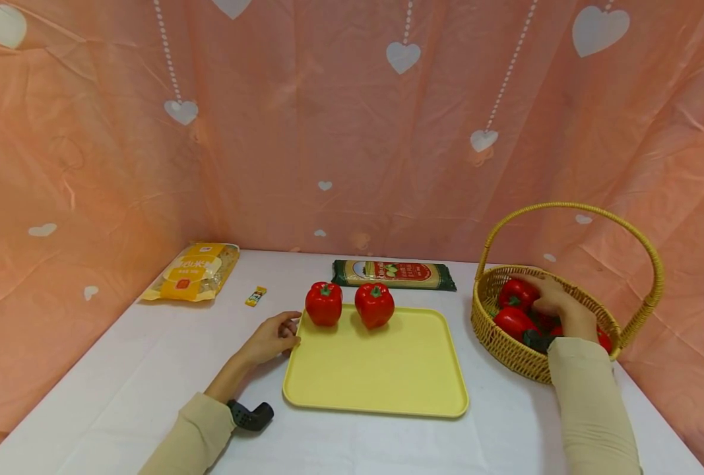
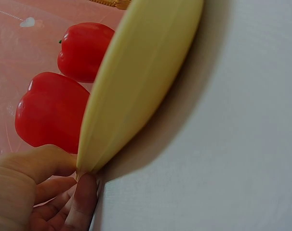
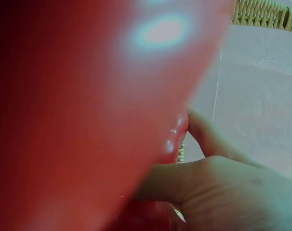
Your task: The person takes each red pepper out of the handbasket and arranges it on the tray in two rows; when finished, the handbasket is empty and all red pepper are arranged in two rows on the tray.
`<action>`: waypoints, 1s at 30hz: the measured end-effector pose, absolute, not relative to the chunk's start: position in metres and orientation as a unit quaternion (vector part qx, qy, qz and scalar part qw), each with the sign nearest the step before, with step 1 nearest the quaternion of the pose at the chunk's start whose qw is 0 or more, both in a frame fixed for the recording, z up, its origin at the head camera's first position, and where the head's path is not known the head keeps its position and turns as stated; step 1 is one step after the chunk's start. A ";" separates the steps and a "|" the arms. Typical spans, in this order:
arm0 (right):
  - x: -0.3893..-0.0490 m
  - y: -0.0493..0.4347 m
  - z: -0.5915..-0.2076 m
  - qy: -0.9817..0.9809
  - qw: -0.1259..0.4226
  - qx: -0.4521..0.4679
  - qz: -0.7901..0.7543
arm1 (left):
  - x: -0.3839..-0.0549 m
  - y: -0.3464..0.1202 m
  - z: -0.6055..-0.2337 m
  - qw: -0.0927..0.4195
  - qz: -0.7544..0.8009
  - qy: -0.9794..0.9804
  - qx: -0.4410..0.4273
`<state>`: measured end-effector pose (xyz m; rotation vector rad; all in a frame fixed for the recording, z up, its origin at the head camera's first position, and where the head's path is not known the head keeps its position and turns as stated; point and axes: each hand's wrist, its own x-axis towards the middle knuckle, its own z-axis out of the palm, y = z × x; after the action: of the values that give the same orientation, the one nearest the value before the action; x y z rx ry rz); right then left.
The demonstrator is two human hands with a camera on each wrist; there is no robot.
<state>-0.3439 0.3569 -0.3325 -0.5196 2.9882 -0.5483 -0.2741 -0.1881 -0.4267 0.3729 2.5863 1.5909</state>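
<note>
My left hand [image 1: 272, 338] is at the left edge of a yellow tray [image 1: 375, 376]. In the left wrist view its thumb and a finger pinch the tray's rim [image 2: 136, 72]. Two red bell peppers, a left one [image 1: 324, 304] and a right one [image 1: 375, 306], stand along the tray's far side. My right hand [image 1: 556, 303] reaches into a wicker basket [image 1: 509, 353], its fingers curled round a red bell pepper [image 1: 517, 294]. Another red pepper [image 1: 514, 323] lies just below that hand. A blurred red pepper [image 3: 88, 106] covers much of the right wrist view and hides part of the grip.
Behind the tray lies a long green packet [image 1: 394, 274]. At the back left are a yellow bag of grain [image 1: 192, 272] and a small yellow-green sachet [image 1: 256, 296]. The basket's tall handle [image 1: 571, 204] arches over the right arm. A pink curtain [image 1: 340, 132] surrounds the white table [image 1: 150, 363].
</note>
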 end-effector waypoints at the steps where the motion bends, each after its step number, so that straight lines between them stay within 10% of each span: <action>1: -0.344 0.357 -0.332 0.969 0.029 -0.166 -0.182 | -0.274 -0.188 -0.426 0.041 0.519 0.845 0.125; 30: -0.334 0.358 -0.315 0.889 0.028 -0.141 -0.435 | -0.277 -0.188 -0.430 0.039 0.519 0.846 0.112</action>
<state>-0.3344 0.3584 -0.3155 -0.4347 2.7429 -1.3438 -0.2771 -0.1882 -0.4305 0.3447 2.5955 1.5924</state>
